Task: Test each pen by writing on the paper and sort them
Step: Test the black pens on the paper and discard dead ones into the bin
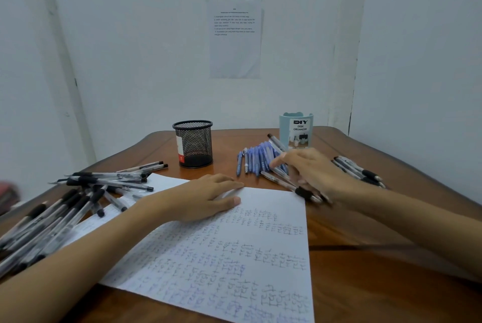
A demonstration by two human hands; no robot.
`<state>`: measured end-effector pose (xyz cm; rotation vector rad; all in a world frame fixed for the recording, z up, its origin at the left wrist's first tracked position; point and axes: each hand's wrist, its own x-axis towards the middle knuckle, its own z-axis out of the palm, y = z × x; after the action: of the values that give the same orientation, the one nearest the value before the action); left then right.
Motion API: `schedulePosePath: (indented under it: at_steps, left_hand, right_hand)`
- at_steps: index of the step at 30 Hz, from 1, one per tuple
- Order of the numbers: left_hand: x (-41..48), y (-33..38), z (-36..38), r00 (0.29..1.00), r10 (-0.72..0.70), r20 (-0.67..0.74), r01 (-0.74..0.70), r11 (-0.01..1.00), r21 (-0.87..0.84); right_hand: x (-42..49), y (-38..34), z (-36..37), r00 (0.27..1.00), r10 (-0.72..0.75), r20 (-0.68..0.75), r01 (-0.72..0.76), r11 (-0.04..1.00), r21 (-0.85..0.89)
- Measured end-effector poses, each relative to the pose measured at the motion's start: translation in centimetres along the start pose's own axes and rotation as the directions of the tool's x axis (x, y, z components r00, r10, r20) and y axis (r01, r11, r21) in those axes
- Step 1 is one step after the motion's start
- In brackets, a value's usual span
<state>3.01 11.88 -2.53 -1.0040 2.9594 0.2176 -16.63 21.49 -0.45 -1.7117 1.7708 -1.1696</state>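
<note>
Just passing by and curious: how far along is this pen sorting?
Done: the paper is nearly covered in test scribbles; a row of blue pens and a few black pens lie grouped at right. In hand: the right hand is at the blue pens, left hand pressing the paper flat. Left, probably: the big pile of black pens on the left.

My left grip (206,197) lies palm down, fingers straight and together, forearm reaching in from the lower left. My right grip (310,174) is blurred, knuckles up, fingers partly curled; hold unclear.
</note>
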Motion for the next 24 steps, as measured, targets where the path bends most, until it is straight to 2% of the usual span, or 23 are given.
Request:
schedulePosePath:
  at_steps: [4,8,20,24]
  left_hand:
    - [0.1,-0.1,0.0,1.0,0.002,-0.014,-0.003,1.0,-0.017]
    - [0.0,-0.1,0.1,1.0,0.005,-0.026,-0.006,1.0,-0.023]
    - [-0.1,-0.1,0.0,0.997,0.018,-0.078,-0.019,1.0,-0.011]
    - [-0.8,-0.3,-0.8,0.993,-0.008,-0.118,0.02,0.995,0.095]
  right_hand:
    - [1.1,1.8,-2.9,0.998,-0.032,-0.061,0.003,0.903,-0.431]
    - [1.6,3.4,-4.2,0.995,-0.055,-0.086,-0.007,0.806,-0.592]
    - [2.1,4.3,-3.5,0.977,-0.159,-0.143,0.003,0.677,-0.736]
    - [1.9,2.9,-2.8,0.946,-0.266,-0.187,0.043,0.672,-0.74]
